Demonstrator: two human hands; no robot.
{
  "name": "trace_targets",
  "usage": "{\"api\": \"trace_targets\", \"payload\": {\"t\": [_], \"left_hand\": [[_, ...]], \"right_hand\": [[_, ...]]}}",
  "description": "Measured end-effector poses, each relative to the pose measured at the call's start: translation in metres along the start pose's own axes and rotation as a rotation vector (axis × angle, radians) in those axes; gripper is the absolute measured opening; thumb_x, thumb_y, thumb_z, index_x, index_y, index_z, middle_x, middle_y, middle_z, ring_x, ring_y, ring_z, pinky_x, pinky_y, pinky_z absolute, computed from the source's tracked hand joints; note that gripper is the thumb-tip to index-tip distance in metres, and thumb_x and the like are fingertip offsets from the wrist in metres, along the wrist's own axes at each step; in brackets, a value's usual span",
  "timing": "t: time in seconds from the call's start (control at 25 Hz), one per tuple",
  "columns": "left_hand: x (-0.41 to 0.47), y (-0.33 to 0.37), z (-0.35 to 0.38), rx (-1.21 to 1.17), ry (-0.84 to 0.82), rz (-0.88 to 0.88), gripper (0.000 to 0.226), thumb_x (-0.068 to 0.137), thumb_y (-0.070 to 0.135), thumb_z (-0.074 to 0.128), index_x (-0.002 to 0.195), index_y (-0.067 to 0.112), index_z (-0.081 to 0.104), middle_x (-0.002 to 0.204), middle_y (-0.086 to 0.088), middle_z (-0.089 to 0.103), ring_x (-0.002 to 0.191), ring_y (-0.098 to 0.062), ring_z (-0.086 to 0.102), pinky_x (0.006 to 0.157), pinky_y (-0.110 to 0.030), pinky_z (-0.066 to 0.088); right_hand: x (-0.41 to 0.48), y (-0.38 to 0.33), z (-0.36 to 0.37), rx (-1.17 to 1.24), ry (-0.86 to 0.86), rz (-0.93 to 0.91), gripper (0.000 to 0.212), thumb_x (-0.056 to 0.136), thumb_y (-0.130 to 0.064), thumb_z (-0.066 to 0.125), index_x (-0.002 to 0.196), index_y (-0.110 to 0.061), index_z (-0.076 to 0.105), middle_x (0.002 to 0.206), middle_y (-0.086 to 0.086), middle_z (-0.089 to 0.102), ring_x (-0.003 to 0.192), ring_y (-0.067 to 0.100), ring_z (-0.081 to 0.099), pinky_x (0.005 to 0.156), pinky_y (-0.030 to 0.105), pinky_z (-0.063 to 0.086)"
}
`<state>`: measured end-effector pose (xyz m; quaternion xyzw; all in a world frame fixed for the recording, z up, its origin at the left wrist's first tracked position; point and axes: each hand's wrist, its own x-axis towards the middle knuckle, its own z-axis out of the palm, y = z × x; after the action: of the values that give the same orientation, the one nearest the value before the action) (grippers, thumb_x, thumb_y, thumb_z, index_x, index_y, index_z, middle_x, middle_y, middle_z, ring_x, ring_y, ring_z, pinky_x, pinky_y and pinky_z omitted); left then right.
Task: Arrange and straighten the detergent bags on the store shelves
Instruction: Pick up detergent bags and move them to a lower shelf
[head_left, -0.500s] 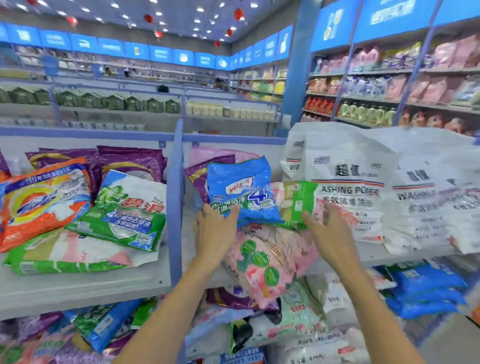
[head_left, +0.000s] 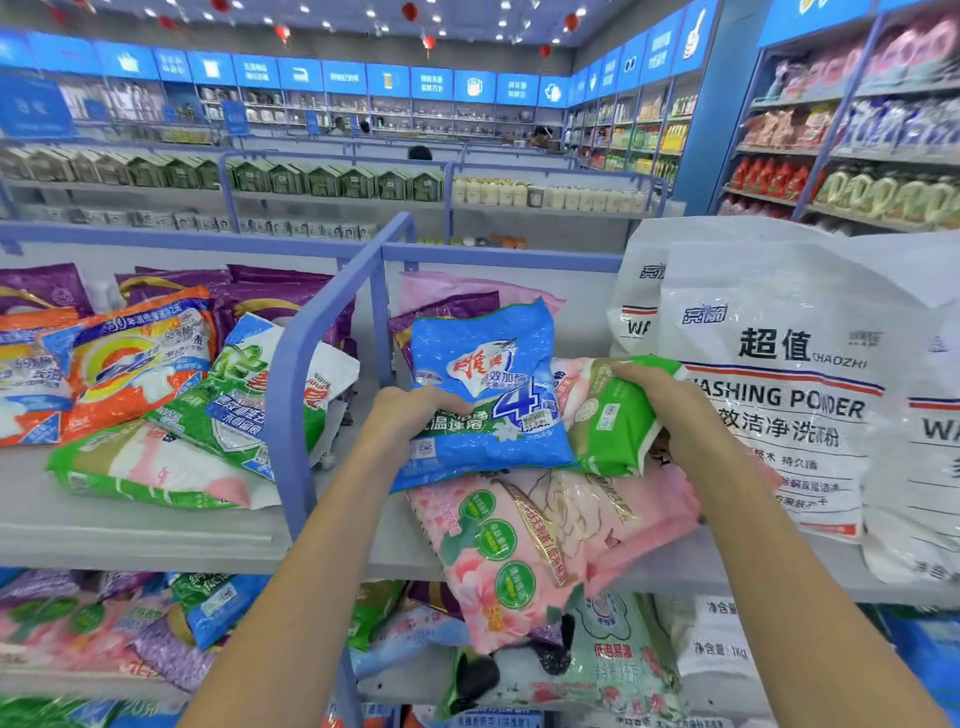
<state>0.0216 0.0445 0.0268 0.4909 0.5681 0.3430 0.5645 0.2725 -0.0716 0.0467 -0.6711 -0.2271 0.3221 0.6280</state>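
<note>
On the shelf (head_left: 156, 540), the left hand (head_left: 410, 415) curls its fingers round the blue bag (head_left: 488, 405) and the right hand (head_left: 660, 400) grips the green bag (head_left: 615, 426); next, I think, lay them down straight.

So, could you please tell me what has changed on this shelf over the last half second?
The right hand has moved up and curled its fingers over the top edge of the green bag, taking hold. The left hand still grips the blue bag at its lower left edge. The pink flowered bag beneath and the white washing powder sack stayed put.
</note>
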Motion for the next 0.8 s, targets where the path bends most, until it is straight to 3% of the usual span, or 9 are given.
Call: {"api": "trace_targets", "payload": {"t": [0.08, 0.2, 0.36, 0.44, 0.52, 0.6, 0.64, 0.8], "left_hand": [[-0.005, -0.003, -0.008, -0.077, 0.006, -0.009, 0.062, 0.054, 0.014, 0.094, 0.107, 0.001, 0.066, 0.090, -0.010, 0.078, 0.068, -0.023, 0.077, 0.056, -0.035, 0.062], [-0.017, -0.005, -0.019, -0.228, 0.038, 0.017, 0.048, 0.061, 0.006, 0.090, 0.106, 0.002, 0.072, 0.086, -0.014, 0.080, 0.073, -0.032, 0.078, 0.063, -0.050, 0.065], [-0.031, -0.015, -0.030, -0.320, 0.031, 0.099, 0.034, 0.073, -0.009, 0.079, 0.096, 0.016, 0.074, 0.084, -0.006, 0.081, 0.069, -0.028, 0.078, 0.050, -0.041, 0.060], [-0.032, -0.021, -0.035, -0.307, 0.014, 0.135, 0.039, 0.072, -0.010, 0.080, 0.096, 0.021, 0.074, 0.086, -0.003, 0.082, 0.073, -0.028, 0.079, 0.052, -0.041, 0.061], [-0.030, -0.027, -0.037, -0.312, -0.011, 0.151, 0.045, 0.069, -0.010, 0.084, 0.098, 0.023, 0.074, 0.088, -0.002, 0.082, 0.076, -0.029, 0.079, 0.054, -0.042, 0.061], [-0.030, -0.030, -0.034, -0.317, -0.040, 0.146, 0.051, 0.065, -0.010, 0.087, 0.103, 0.023, 0.074, 0.092, -0.005, 0.082, 0.079, -0.032, 0.079, 0.060, -0.046, 0.062], [-0.031, -0.032, -0.033, -0.319, -0.065, 0.147, 0.054, 0.064, -0.009, 0.088, 0.106, 0.022, 0.074, 0.095, -0.007, 0.081, 0.081, -0.033, 0.079, 0.062, -0.048, 0.062], [-0.032, -0.035, -0.032, -0.313, -0.162, 0.194, 0.063, 0.058, -0.005, 0.092, 0.114, 0.016, 0.072, 0.101, -0.011, 0.080, 0.086, -0.035, 0.079, 0.066, -0.050, 0.063]], "right_hand": [[0.008, -0.001, -0.004, 0.012, -0.067, 0.099, 0.036, 0.081, -0.018, 0.082, 0.114, -0.008, 0.071, 0.100, 0.012, 0.079, 0.080, 0.025, 0.075, 0.067, 0.031, 0.059], [0.008, -0.010, -0.010, 0.071, -0.180, 0.098, 0.036, 0.087, -0.003, 0.073, 0.123, -0.001, 0.069, 0.113, 0.019, 0.077, 0.094, 0.030, 0.075, 0.081, 0.040, 0.062], [-0.024, 0.000, -0.019, 0.238, -0.298, 0.072, 0.036, 0.079, 0.010, 0.068, 0.113, 0.000, 0.072, 0.110, 0.023, 0.077, 0.088, 0.031, 0.079, 0.067, 0.040, 0.066], [-0.040, 0.008, -0.036, 0.288, -0.498, 0.064, 0.049, 0.073, -0.001, 0.078, 0.122, -0.001, 0.071, 0.116, 0.022, 0.076, 0.099, 0.033, 0.077, 0.073, 0.042, 0.065], [-0.045, 0.004, -0.052, 0.214, -0.685, 0.141, 0.061, 0.071, -0.031, 0.091, 0.125, -0.008, 0.074, 0.120, 0.019, 0.075, 0.101, 0.033, 0.077, 0.077, 0.045, 0.064], [-0.034, -0.008, -0.052, 0.033, -0.694, 0.219, 0.066, 0.066, -0.058, 0.089, 0.114, -0.014, 0.080, 0.114, 0.016, 0.078, 0.096, 0.033, 0.078, 0.073, 0.045, 0.064], [-0.026, -0.014, -0.047, -0.090, -0.650, 0.227, 0.065, 0.065, -0.063, 0.086, 0.108, -0.014, 0.082, 0.111, 0.015, 0.079, 0.094, 0.032, 0.079, 0.072, 0.044, 0.064], [0.004, -0.037, -0.007, -0.548, -0.616, 0.211, 0.077, 0.060, -0.059, 0.086, 0.120, -0.013, 0.076, 0.111, 0.011, 0.079, 0.099, 0.026, 0.078, 0.092, 0.042, 0.062]]}}
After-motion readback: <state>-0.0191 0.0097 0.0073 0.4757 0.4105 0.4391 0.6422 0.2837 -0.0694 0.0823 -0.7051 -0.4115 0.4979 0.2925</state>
